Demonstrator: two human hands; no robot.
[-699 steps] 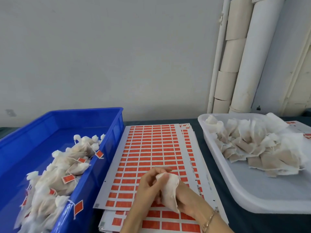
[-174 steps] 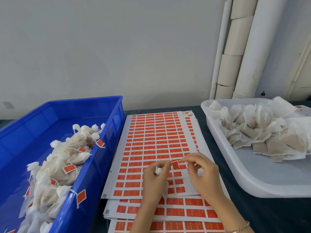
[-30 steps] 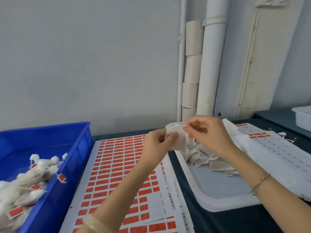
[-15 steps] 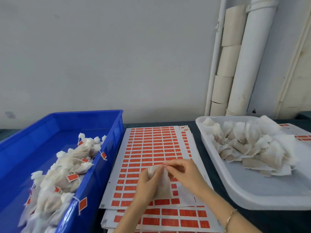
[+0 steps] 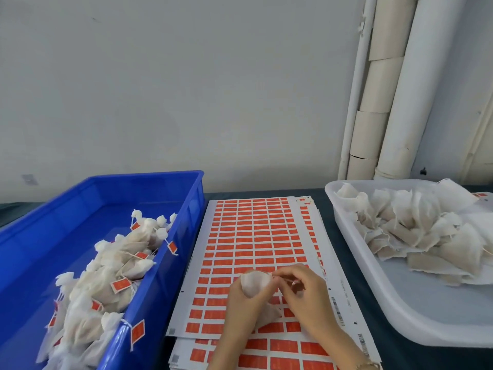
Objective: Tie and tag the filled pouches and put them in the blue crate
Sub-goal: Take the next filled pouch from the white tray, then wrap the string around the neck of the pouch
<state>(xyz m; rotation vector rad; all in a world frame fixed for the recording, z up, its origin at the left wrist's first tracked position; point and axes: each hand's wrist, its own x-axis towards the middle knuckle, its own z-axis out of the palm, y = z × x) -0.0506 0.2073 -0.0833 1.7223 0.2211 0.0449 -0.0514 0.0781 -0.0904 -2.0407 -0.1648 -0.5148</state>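
My left hand (image 5: pixel 244 303) grips white gauze pouch (image 5: pixel 254 285) | right hand (image 5: pixel 302 292) pinches its faint string (image 5: pixel 286 280) | fingers half-hide pouch | blue plastic crate (image 5: pixel 186 209) left.

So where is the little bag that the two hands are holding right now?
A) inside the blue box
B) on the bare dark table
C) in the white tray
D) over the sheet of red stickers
D: the left hand grips the pouch and the right hand pinches at its top, above the sticker sheet, between the blue crate and the white tray.
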